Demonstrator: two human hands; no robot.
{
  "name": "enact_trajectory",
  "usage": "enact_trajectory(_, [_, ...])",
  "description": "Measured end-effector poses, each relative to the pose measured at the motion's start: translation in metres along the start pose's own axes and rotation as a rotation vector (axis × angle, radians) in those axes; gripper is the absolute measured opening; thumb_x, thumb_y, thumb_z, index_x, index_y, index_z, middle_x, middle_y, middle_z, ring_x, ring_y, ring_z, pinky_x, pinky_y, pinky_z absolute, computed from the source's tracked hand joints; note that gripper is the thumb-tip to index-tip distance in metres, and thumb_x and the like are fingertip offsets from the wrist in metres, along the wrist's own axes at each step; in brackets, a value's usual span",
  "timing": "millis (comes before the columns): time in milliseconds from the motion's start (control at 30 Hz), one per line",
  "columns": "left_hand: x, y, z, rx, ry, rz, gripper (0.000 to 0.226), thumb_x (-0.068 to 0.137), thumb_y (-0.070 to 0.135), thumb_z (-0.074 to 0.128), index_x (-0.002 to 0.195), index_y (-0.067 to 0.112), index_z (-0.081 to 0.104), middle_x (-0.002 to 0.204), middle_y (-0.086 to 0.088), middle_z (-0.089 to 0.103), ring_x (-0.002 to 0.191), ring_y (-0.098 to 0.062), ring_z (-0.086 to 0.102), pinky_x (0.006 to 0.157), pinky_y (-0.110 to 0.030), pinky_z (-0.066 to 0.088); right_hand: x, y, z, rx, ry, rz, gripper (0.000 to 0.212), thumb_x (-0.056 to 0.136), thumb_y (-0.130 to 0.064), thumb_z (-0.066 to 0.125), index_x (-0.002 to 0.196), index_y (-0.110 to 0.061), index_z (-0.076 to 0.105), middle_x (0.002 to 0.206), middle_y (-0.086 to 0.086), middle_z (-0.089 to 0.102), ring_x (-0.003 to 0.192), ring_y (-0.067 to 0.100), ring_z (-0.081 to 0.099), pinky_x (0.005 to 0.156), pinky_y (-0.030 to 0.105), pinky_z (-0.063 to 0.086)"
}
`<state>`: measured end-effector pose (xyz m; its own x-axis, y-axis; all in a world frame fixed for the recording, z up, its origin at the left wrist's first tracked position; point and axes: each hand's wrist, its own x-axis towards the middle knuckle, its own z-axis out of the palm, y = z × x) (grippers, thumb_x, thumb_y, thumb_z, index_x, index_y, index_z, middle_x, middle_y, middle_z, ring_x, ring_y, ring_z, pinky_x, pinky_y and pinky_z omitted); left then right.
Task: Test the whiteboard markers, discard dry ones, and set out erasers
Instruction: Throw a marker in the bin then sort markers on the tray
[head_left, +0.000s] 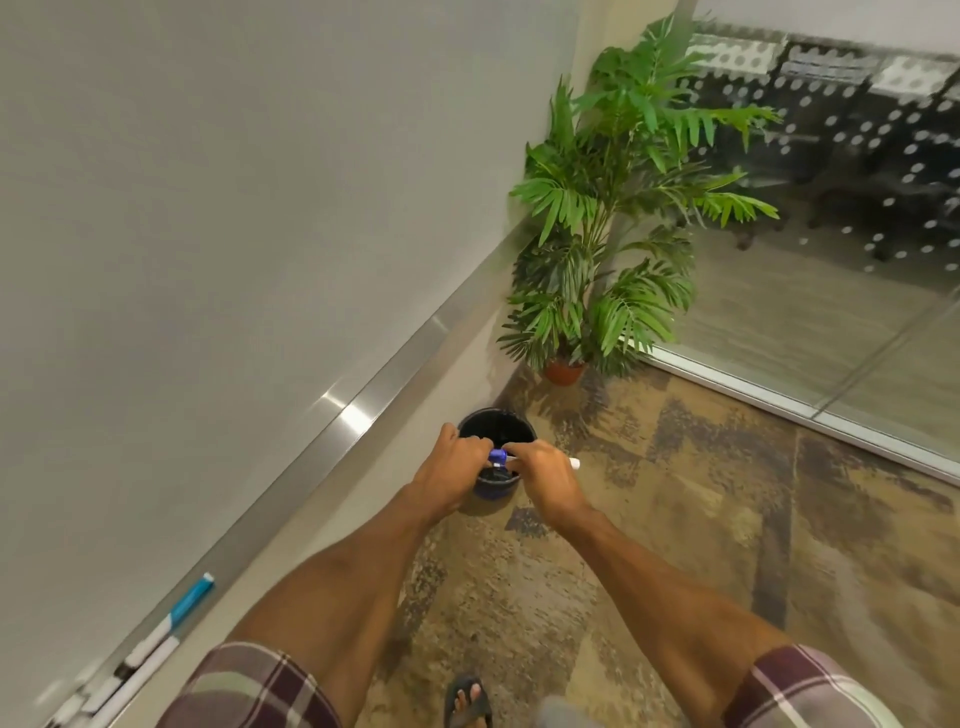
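Both my hands are held out over a black waste bin (511, 426) on the floor by the wall. My right hand (545, 480) grips a white marker (573, 463) whose rear end sticks out to the right. My left hand (452, 470) pinches the marker's blue cap (497, 456) between the two hands. Whether the cap is on or off the tip I cannot tell. Several more markers (156, 636), one with a light blue cap, lie on the whiteboard tray (358, 410) at the lower left. The whiteboard (234, 208) fills the left side.
A potted palm (613, 208) in a terracotta pot stands in the corner beyond the bin. A glass partition (831, 260) with a dotted pattern runs along the right. Patterned carpet (675, 519) covers the floor, and my sandalled foot (467, 701) shows at the bottom.
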<state>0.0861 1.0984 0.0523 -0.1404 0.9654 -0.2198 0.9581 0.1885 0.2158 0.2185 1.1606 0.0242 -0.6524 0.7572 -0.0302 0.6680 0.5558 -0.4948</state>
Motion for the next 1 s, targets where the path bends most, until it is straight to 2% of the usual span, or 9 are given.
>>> enact_trajectory(100, [0.021,-0.008,0.004,0.001,-0.036,0.010,0.022,0.100,0.027,0.052,0.118,0.016,0.053,0.118,-0.008,0.060,0.114,-0.024,0.039,0.086,-0.031,0.039,0.020,0.010,0.001,-0.033,-0.021,-0.004,0.009,0.086,-0.009,0.061,0.083,-0.017,0.064,0.078,0.001,0.064,0.066,0.015,0.057,0.060,0.026,0.046])
enact_trajectory(200, [0.047,-0.010,0.010,-0.056,-0.050,-0.007,0.022,0.099,0.029,0.054,0.118,0.018,0.052,0.118,-0.007,0.058,0.114,-0.024,0.042,0.092,-0.033,0.042,0.040,0.023,0.001,-0.075,-0.017,-0.028,0.010,0.088,-0.012,0.062,0.095,-0.016,0.068,0.088,0.002,0.067,0.077,0.019,0.060,0.068,0.031,0.050])
enact_trajectory(267, [0.065,-0.014,0.019,-0.056,-0.007,0.025,0.027,0.097,0.035,0.055,0.120,0.021,0.051,0.120,-0.002,0.060,0.115,-0.022,0.049,0.099,-0.035,0.036,0.054,0.033,0.003,-0.101,0.000,-0.042,0.014,0.087,-0.015,0.063,0.100,-0.015,0.069,0.094,0.004,0.068,0.082,0.021,0.061,0.072,0.033,0.050])
enact_trajectory(333, [0.085,-0.023,0.032,-0.038,0.054,0.037,0.057,0.090,0.049,0.059,0.137,0.022,0.042,0.138,0.001,0.051,0.129,-0.021,0.044,0.108,-0.039,0.027,0.069,0.043,0.006,-0.151,0.008,-0.068,0.018,0.084,-0.016,0.066,0.102,-0.014,0.069,0.096,0.004,0.070,0.086,0.023,0.062,0.078,0.036,0.048])
enact_trajectory(400, [0.103,-0.032,0.043,-0.002,0.019,-0.012,0.091,0.083,0.066,0.057,0.152,0.020,0.019,0.157,0.000,0.026,0.144,-0.022,0.023,0.115,-0.048,0.017,0.084,0.052,0.009,-0.167,0.022,-0.061,0.024,0.081,-0.015,0.069,0.105,-0.013,0.069,0.098,0.004,0.070,0.090,0.024,0.062,0.083,0.038,0.046])
enact_trajectory(500, [0.135,-0.043,0.055,0.042,-0.045,-0.063,0.111,0.076,0.081,0.048,0.156,0.022,-0.003,0.164,-0.002,-0.003,0.150,-0.027,-0.001,0.116,-0.056,-0.003,0.112,0.072,0.021,-0.183,0.004,-0.043,0.040,0.079,-0.011,0.071,0.118,-0.014,0.064,0.108,0.004,0.069,0.100,0.024,0.060,0.090,0.036,0.044])
enact_trajectory(667, [0.198,-0.061,0.069,0.021,-0.099,-0.103,0.117,0.073,0.085,0.046,0.155,0.022,-0.008,0.163,-0.003,-0.009,0.149,-0.029,-0.008,0.116,-0.057,-0.011,0.177,0.113,0.042,-0.207,-0.082,-0.056,0.048,0.081,-0.012,0.067,0.128,-0.017,0.057,0.121,0.003,0.063,0.111,0.022,0.056,0.097,0.032,0.040])
enact_trajectory(1000, [0.304,-0.091,0.148,-0.035,-0.173,-0.209,0.108,0.081,0.077,0.047,0.155,0.023,-0.010,0.163,-0.002,-0.011,0.150,-0.027,-0.008,0.118,-0.055,-0.008,0.278,0.191,0.121,-0.158,-0.260,-0.127,0.052,0.069,-0.008,0.074,0.120,-0.010,0.063,0.109,0.011,0.068,0.100,0.030,0.062,0.090,0.037,0.046])
